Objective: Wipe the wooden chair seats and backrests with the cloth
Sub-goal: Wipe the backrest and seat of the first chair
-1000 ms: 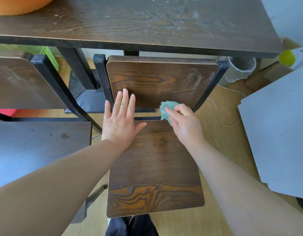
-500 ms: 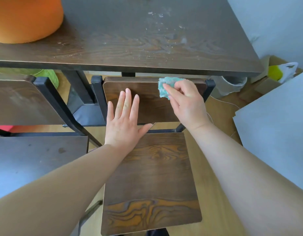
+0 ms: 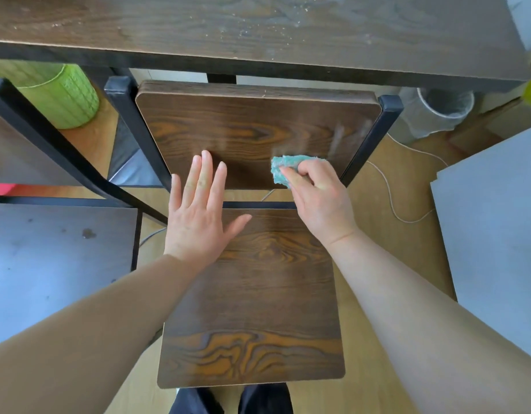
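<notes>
A long dark wooden table (image 3: pixel 258 31), its top flecked with pale crumbs, spans the upper part of the view. Tucked against its near edge stands a wood-grain chair on a black metal frame. The brown rectangular seat (image 3: pixel 258 303) runs toward the viewer and the matching flat backrest (image 3: pixel 252 124) rises just under the table's edge. A second, duller dark chair seat (image 3: pixel 58 258) lies just beside it on the left.

The left hand (image 3: pixel 198 216) lies flat with straight, spread fingers. Its palm is over the rear of the seat and its fingertips reach the lower edge of the backrest. It grips nothing and seems to steady the chair.

The right hand (image 3: pixel 321 201) curls its fingers and thumb round a small crumpled teal cloth (image 3: pixel 283 168). It pinches the wad and presses it against the lower right part of the backrest. Pale smears show on the wood above and to the right of the cloth.

The cloth looks soft, light and easily bunched. It is best held as a wad under the fingertips so that a broad face meets the wood. The panels look hard, stiff and smooth, so the cloth should glide. The chair probably slides under a firm push, which makes the bracing hand useful.
</notes>
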Available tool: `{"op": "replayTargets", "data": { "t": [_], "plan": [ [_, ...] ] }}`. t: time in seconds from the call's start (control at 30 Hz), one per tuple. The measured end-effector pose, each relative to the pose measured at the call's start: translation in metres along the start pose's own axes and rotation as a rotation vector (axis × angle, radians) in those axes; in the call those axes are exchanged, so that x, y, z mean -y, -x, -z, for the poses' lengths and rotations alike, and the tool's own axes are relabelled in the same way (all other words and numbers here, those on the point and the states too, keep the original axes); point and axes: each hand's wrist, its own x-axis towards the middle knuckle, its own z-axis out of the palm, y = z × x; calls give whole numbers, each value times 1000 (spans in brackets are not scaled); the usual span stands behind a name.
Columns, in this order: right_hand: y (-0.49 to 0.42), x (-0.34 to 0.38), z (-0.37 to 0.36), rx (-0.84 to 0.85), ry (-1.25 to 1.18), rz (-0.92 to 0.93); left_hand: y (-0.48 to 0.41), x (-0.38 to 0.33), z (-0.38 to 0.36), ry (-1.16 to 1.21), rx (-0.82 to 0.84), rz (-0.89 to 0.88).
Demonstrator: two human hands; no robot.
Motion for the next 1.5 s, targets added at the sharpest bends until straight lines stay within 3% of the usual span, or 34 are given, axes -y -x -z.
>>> {"op": "replayTargets", "data": {
  "t": [0.13, 0.3, 0.5, 0.77, 0.93, 1.17, 1.27, 1.37, 1.5],
  "plan": [
    [18, -11, -24, 55, -1, 17, 7, 0, -10, -53, 37, -5],
    [31, -11, -42, 95, -176, -219, 9, 2, -11, -95, 44, -19],
    [35, 6, -27, 178, -89, -243, 10, 0, -3, -181, 103, -24],
    [7, 14, 68, -181, -77, -49, 8, -16, 10, -181, 162, 39],
    [-30, -5, 110, -332, 18, 39, -6, -38, 17, -204, 54, -86],
    [-38, -24, 102, -233, 102, 51, -19, -40, 18, -238, 21, -111],
    [-29, -34, 83, -147, 19, -54, -17, -35, 14, -243, 25, -134],
    [-9, -40, 52, -121, -19, -30, -11, -30, 7, -238, 46, -136],
    [21, -51, 9, 29, -180, -194, -4, -24, -2, -241, 73, -137]
  ]
}}
